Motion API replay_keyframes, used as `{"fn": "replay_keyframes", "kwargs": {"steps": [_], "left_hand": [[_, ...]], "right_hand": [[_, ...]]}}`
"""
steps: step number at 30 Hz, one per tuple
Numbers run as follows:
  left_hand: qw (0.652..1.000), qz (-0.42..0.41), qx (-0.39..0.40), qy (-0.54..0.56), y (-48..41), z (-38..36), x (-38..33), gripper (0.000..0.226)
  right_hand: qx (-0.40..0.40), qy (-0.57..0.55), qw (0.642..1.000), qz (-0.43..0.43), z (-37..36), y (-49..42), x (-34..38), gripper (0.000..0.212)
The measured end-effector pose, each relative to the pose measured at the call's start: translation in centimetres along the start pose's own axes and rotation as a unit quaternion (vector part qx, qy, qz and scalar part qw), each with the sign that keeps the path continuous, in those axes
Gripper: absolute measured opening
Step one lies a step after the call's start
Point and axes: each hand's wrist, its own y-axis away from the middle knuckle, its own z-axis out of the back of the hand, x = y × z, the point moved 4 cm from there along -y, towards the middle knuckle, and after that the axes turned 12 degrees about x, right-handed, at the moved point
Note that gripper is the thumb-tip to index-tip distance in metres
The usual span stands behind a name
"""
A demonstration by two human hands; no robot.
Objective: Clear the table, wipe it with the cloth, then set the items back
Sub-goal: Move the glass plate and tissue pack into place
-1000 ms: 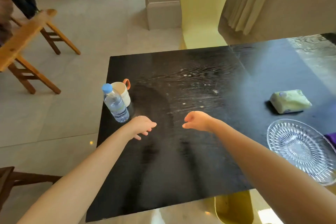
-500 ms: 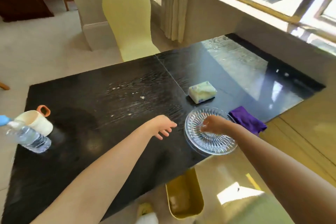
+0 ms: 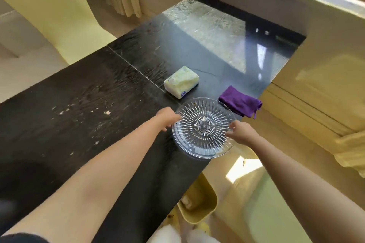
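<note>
The cut-glass plate (image 3: 203,127) sits at the surface's (image 3: 79,104) near edge, gripped between the left hand (image 3: 167,119) and right hand (image 3: 240,134) on opposite rims. Lift it level with even pressure. The purple cloth (image 3: 240,102) lies just beyond the right hand, the tissue pack (image 3: 181,81) beyond the left.

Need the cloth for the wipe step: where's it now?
In the head view the purple cloth lies on the table at its right edge, just beyond and right of the glass plate, with the tissue pack to its left.
</note>
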Motion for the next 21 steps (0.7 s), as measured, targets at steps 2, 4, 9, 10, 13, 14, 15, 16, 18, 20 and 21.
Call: {"fn": "replay_keyframes", "kwargs": {"steps": [2,4,9,10,13,14,15,16,18,20,21], "left_hand": [[0.998,-0.006,-0.044,-0.033,-2.0,1.8,-0.9,0.069],[0.994,-0.019,-0.083,-0.065,-3.6,3.2,-1.9,0.08],[0.982,-0.065,-0.147,-0.097,-8.1,6.7,-5.5,0.091],[0.981,-0.065,-0.148,-0.106,-9.0,6.8,-5.7,0.092],[0.98,-0.054,-0.139,-0.128,-11.9,6.6,-5.5,0.096],[0.981,-0.052,-0.136,-0.126,-12.8,6.6,-5.4,0.097],[0.981,-0.054,-0.138,-0.124,-13.6,6.7,-5.5,0.098],[0.98,-0.058,-0.145,-0.125,-14.4,6.8,-5.6,0.099],[0.975,-0.065,-0.166,-0.133,-15.6,6.6,-5.6,0.098],[0.972,-0.078,-0.177,-0.135,-16.5,6.0,-5.6,0.096],[0.971,-0.086,-0.175,-0.135,-16.9,5.7,-5.7,0.096]], "right_hand": [[-0.019,-0.038,0.998,-0.043,-0.7,-0.8,-0.9,0.042],[-0.032,-0.066,0.994,-0.081,-1.5,-1.4,-1.7,0.043],[-0.067,-0.134,0.978,-0.143,-2.8,-3.1,-2.3,0.045],[-0.069,-0.15,0.975,-0.148,-3.5,-3.4,-2.3,0.045],[-0.084,-0.2,0.963,-0.158,-5.0,-4.4,-2.4,0.039],[-0.089,-0.228,0.956,-0.161,-5.1,-4.8,-2.4,0.037],[-0.09,-0.261,0.947,-0.167,-5.1,-5.3,-2.4,0.035],[-0.091,-0.293,0.936,-0.174,-5.1,-5.7,-2.4,0.03],[-0.083,-0.332,0.921,-0.187,-5.3,-6.3,-2.6,0.01],[-0.065,-0.336,0.921,-0.185,-5.8,-6.6,-3.1,0.018],[-0.057,-0.346,0.918,-0.183,-6.0,-6.7,-3.4,0.02]]}}
